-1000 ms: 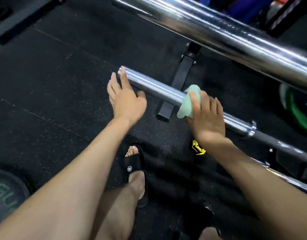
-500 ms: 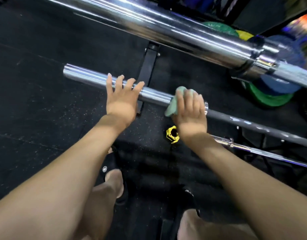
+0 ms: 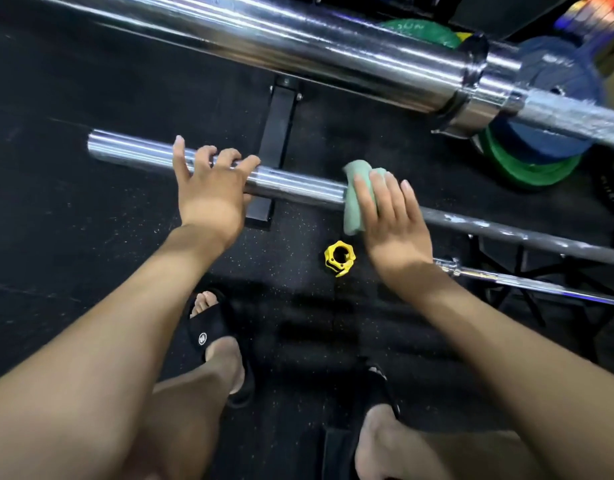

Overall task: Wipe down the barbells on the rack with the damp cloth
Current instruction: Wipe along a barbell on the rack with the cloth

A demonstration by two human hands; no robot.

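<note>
Mid-wipe on the lower barbell (image 3: 298, 185): green damp cloth (image 3: 354, 206) is draped over it at the inner end of the chrome sleeve, right hand (image 3: 392, 226) pressing it down with fingers straight and together, left hand (image 3: 208, 195) curled over the sleeve further out to steady it. Judging by that, the shaft to the right, the big upper barbell (image 3: 298, 46) and the thin bar (image 3: 527, 282) below are still to do. Nothing blocks the stroke; yellow collar (image 3: 339, 258) on the floor, rack foot (image 3: 274, 147) under the sleeve, plates (image 3: 534, 161) stacked at right.
</note>
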